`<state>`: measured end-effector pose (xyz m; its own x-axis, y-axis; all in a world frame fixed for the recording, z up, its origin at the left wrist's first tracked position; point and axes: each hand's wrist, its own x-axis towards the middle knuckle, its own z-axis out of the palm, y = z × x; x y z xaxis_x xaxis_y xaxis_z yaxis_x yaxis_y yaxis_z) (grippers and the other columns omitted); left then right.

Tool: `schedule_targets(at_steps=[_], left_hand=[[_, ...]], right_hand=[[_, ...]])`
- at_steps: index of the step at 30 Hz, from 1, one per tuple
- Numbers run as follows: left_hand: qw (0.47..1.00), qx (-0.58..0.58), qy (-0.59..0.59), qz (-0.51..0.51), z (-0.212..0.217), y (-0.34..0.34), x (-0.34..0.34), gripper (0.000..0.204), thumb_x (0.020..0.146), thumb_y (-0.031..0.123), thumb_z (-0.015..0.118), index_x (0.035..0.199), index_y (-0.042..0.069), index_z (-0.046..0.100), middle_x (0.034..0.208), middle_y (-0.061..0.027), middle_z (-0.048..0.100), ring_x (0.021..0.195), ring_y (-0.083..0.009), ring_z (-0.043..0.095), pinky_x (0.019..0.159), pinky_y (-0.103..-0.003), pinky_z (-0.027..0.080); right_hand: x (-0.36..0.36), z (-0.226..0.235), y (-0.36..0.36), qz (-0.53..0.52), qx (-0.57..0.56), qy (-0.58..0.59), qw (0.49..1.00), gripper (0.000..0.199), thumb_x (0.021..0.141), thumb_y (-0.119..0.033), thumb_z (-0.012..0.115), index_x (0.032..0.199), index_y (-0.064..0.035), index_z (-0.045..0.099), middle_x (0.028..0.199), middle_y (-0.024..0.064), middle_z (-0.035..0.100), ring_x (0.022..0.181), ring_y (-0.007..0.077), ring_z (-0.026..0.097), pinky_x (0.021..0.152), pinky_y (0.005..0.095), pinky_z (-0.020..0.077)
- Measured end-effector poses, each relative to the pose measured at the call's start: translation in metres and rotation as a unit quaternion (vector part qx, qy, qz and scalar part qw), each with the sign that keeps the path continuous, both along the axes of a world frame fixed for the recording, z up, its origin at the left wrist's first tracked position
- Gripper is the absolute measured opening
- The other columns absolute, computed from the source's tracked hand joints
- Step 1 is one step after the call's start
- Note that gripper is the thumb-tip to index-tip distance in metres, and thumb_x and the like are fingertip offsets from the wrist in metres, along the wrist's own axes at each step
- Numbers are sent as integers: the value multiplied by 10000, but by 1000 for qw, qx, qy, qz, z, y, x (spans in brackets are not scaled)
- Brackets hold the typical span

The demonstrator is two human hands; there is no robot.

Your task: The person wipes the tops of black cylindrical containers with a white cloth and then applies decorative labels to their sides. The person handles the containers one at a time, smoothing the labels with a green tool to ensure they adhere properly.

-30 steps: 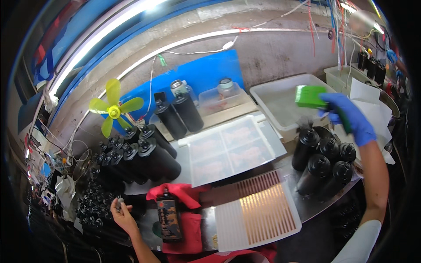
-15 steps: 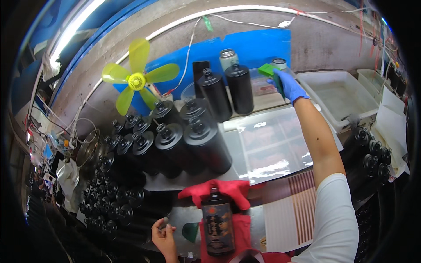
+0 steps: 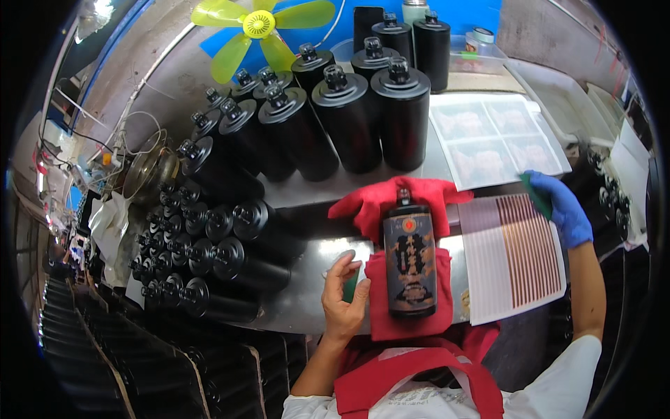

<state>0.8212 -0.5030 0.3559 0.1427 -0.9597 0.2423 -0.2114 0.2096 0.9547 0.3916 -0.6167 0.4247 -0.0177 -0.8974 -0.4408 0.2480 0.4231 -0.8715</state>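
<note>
A black bottle (image 3: 410, 262) with a dark decorated label lies on a folded red cloth (image 3: 380, 307), its neck resting on a bunched red cloth (image 3: 373, 202). Left of it is my left hand (image 3: 342, 300), bare, its fingers curved and apart from the thumb. A green piece (image 3: 351, 287) shows behind that thumb, apparently on the metal table (image 3: 307, 293); whether I touch it is unclear. My right hand (image 3: 567, 209), in a blue glove, grips a dark green flat scraper (image 3: 536, 196) near the right edges of a printed sheet (image 3: 499, 153) and a brown-striped sheet (image 3: 523, 258).
Large black bottles (image 3: 335, 119) stand upright behind the table, with more lying stacked (image 3: 209, 244) at the left. A yellow-green fan (image 3: 259, 25) hangs at the back. White tubs (image 3: 558, 98) stand at the right, and a small jar (image 3: 480, 40) at the back.
My right hand has come back from the jar area at the rear, bringing the dark green scraper beside the sheets. My left hand has moved nearer the green piece. The view has tilted down.
</note>
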Motion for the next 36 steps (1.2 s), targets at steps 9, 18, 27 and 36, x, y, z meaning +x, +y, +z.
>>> schedule_targets(at_steps=[9,18,27,36], left_hand=[[900,22,-429,75,-40,16,57,603,811,314,686,1249,-45,479,1109,-323,494,1025,-460,450,887,-492,358],[910,173,-372,-54,-27,-7,35,441,704,185,769,1053,44,538,1084,-208,552,958,-366,521,906,-416,383],[995,66,47,58,2,-11,24,199,830,-25,612,1026,4,586,966,-13,558,883,-80,517,800,-217,423],[997,-64,0,32,38,-76,-57,178,863,67,633,1019,0,578,869,-77,594,747,-137,570,677,-248,462]], right_hand=[[201,31,97,275,-401,331,809,281,789,-70,684,1064,-81,626,937,116,657,856,290,648,751,348,521],[203,33,-18,127,-595,494,621,249,735,-77,656,981,-107,628,877,69,649,787,251,625,689,344,493],[189,1,131,224,-467,331,789,217,693,-102,745,887,-112,647,744,13,648,580,179,607,507,311,468],[228,-6,64,-4,-252,250,935,327,901,-145,562,1194,-53,449,996,122,600,886,174,603,776,321,491]])
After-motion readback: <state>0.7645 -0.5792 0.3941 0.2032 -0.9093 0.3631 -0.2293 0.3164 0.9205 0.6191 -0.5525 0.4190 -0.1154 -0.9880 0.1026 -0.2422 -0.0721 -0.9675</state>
